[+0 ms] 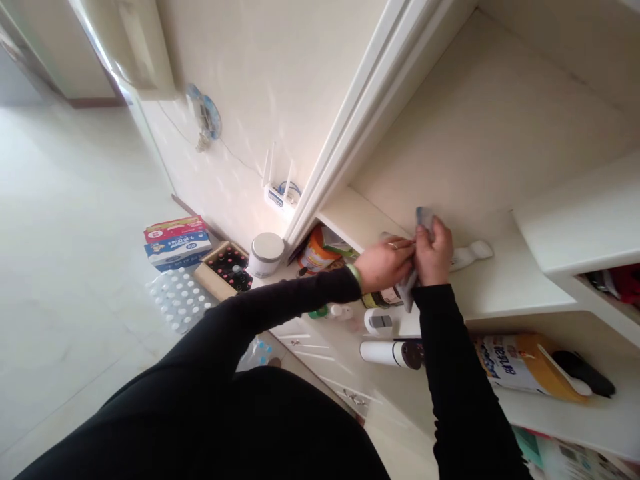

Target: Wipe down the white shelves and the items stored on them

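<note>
My left hand, with a ring on a finger and a pale green band at the wrist, is closed against my right hand. Both grip a crumpled grey cloth, which hangs below the fingers; a bluish-grey end sticks up above my right thumb. The fingers hide its middle. Just right of my right hand, a white bottle-like object lies on the white shelf; its near end is behind the hand. Below the hands are a small white device with a grey panel and a white tumbler lying sideways.
An orange-lidded tub and a white canister stand left of the shelf. A white router is by the wall. Boxes, a bottle crate and wrapped bottles sit on the floor. A yellow-and-white package lies lower right.
</note>
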`<control>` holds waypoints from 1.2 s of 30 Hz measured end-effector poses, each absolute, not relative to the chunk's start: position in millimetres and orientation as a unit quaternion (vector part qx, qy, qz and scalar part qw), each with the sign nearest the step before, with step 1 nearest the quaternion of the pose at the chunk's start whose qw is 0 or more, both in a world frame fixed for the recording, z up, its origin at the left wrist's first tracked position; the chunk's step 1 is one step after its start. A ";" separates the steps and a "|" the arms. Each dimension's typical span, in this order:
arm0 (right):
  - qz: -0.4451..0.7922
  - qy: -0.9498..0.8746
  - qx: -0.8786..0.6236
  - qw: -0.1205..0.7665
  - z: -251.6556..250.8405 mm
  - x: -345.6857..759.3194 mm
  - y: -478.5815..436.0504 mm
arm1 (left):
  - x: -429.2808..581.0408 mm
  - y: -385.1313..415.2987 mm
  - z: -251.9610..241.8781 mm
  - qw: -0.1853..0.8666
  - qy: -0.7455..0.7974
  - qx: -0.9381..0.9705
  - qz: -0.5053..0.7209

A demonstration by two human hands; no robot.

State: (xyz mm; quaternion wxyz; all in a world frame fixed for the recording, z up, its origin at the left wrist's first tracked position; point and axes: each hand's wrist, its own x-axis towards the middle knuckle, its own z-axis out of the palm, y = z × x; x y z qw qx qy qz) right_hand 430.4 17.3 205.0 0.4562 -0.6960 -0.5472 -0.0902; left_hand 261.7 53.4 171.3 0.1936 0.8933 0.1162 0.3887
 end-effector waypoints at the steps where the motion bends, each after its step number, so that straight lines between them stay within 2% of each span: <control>1: -0.109 -0.571 -0.709 0.401 207.5 431.0 17.8 | 249.7 64.4 170.8 0.173 0.120 0.895 0.392; 4: -0.140 -0.660 -0.710 0.204 216.0 416.9 14.0 | 214.6 101.0 165.5 0.103 0.200 0.891 0.394; 6: -0.143 -0.707 -0.684 0.110 221.4 398.4 9.2 | 198.7 120.2 158.9 0.070 0.220 0.899 0.372; 11: -0.141 -0.712 -0.688 -0.024 232.2 371.7 9.0 | 188.5 135.1 138.9 0.032 0.176 0.912 0.370; 20: -0.104 -0.648 -0.752 -0.057 231.4 379.3 32.2 | 202.4 143.9 113.3 0.059 0.145 0.884 0.441; 36: -0.160 -0.667 -0.727 0.000 214.6 388.6 14.0 | 208.6 151.3 102.2 0.091 0.102 0.867 0.478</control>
